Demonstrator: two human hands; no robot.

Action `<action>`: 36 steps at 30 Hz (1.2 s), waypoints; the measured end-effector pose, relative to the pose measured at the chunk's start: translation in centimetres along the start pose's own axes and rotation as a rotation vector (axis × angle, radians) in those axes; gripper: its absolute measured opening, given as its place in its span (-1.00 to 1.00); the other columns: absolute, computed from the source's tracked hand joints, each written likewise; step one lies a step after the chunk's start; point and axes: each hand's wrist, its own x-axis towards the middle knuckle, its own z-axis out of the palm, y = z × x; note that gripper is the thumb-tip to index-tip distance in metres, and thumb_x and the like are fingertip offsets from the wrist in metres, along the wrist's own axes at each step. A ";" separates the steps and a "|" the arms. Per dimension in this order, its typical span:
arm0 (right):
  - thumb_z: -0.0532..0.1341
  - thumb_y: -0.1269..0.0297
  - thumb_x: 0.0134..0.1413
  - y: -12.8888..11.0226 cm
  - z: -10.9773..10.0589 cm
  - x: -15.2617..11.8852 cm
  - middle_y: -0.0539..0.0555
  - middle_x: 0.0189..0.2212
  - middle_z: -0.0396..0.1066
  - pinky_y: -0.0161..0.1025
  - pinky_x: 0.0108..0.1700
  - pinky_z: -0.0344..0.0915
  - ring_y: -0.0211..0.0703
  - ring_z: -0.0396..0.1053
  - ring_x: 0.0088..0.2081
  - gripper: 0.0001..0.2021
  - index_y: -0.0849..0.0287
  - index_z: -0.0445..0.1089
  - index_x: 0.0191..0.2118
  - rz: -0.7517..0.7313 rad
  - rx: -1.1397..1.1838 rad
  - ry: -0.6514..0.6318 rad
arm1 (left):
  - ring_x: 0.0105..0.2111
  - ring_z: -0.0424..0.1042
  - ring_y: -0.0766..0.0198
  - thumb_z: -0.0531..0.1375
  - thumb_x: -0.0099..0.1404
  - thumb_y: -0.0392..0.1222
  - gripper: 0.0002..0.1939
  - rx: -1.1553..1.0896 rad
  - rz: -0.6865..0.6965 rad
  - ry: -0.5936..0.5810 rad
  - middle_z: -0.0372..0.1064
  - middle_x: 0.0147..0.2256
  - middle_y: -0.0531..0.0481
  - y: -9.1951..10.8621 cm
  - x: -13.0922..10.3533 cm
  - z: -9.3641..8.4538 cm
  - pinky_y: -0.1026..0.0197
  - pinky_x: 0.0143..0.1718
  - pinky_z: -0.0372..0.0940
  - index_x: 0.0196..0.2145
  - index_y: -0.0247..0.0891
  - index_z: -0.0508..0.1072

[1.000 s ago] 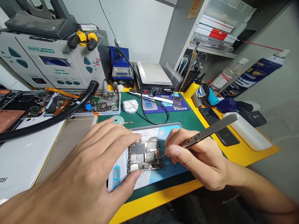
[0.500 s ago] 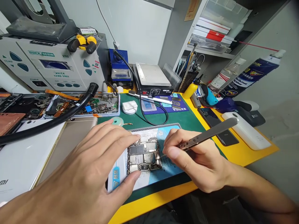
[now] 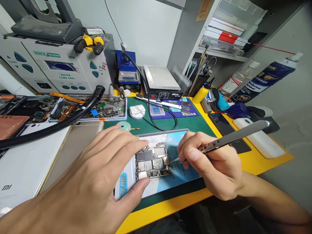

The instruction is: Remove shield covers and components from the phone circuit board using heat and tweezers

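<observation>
A bare phone circuit board (image 3: 156, 160) lies on a blue and white pad (image 3: 156, 188). My left hand (image 3: 104, 165) spans the board's left side, the index fingertip at its upper edge and the thumb at its lower edge, gripping it between them. In my right hand (image 3: 209, 162) is a pair of metal tweezers (image 3: 226, 139), held like a pen with the back end pointing up and right. Its fine tips are just off the board's right edge, over the blue part of the pad. Nothing can be made out between the tips.
Behind the hands are a green tape roll (image 3: 125, 126), a white round container (image 3: 137, 111), a toothbrush (image 3: 161, 101) and a heating plate (image 3: 162, 78). A black hose (image 3: 73, 120) crosses the left side over phones and a parts tray (image 3: 125, 112). Phones (image 3: 258, 136) lie at right.
My right hand has drawn the tweezers to the right, so their tips have left the board's right edge. My left hand keeps its place on the board. The view has shifted slightly.
</observation>
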 end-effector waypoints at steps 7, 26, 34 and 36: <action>0.22 0.40 0.55 0.0 0.3 0.1 0.01 -0.42 0.43 -0.18 -0.34 0.43 -0.15 0.46 -0.39 -0.81 0.10 0.39 -0.22 -0.007 -0.030 -0.041 | 0.21 0.38 0.04 0.26 0.49 -0.16 -0.59 -0.009 -0.025 0.003 0.45 0.13 -0.10 0.1 0.0 0.2 -0.08 0.46 0.10 0.25 -0.21 0.41; 0.26 0.45 0.51 -0.2 0.5 0.2 -0.01 -0.44 0.40 -0.23 -0.41 0.36 -0.21 0.41 -0.45 -0.82 0.15 0.45 -0.23 0.023 -0.049 -0.001 | 0.18 0.38 0.04 0.26 0.49 -0.16 -0.57 0.015 -0.012 0.023 0.46 0.10 -0.12 0.3 0.1 0.2 -0.07 0.43 0.12 0.25 -0.25 0.40; 0.26 0.38 0.53 -0.3 0.5 0.4 -0.01 -0.45 0.41 -0.23 -0.41 0.38 -0.20 0.40 -0.46 -0.81 0.13 0.45 -0.24 0.034 -0.055 -0.009 | 0.13 0.39 0.01 0.29 0.47 -0.14 -0.60 0.048 -0.019 0.056 0.50 0.06 -0.14 0.6 0.1 0.4 -0.14 0.47 0.10 0.20 -0.25 0.41; 0.27 0.34 0.55 -0.2 0.2 0.4 0.00 -0.46 0.42 -0.22 -0.41 0.38 -0.19 0.41 -0.45 -0.80 0.13 0.46 -0.23 0.050 -0.046 -0.025 | 0.11 0.40 0.02 0.29 0.47 -0.14 -0.61 0.049 -0.021 0.063 0.50 0.04 -0.13 0.7 0.1 0.4 -0.15 0.46 0.10 0.19 -0.26 0.41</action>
